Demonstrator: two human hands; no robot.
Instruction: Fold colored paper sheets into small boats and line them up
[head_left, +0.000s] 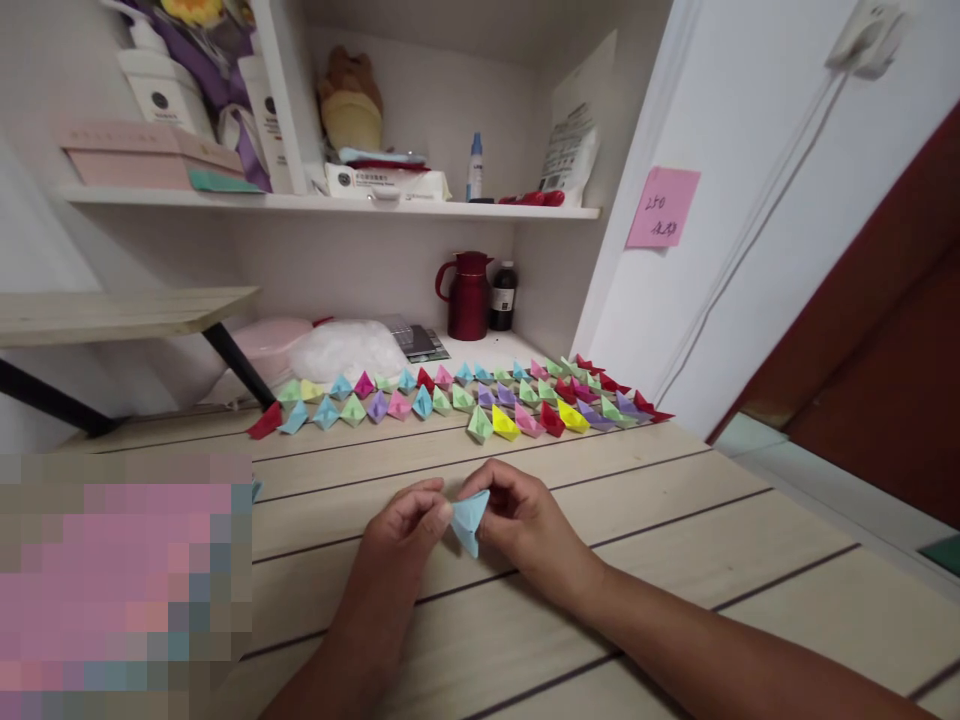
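A small light blue folded paper piece point(469, 520) is pinched between both my hands just above the wooden table point(675, 520). My left hand point(401, 525) grips its left side with closed fingers. My right hand point(517, 520) holds its right side, fingers curled around it. Behind my hands, several small folded paper boats point(480, 400) in many colours stand in rows across the back of the table.
A dark red kettle point(466, 295) and a dark bottle point(503, 297) stand at the back near the wall. A white plastic bag point(346, 350) lies left of them. A shelf point(330, 203) above holds boxes and bottles. A pink sticky note point(662, 207) hangs on the right wall.
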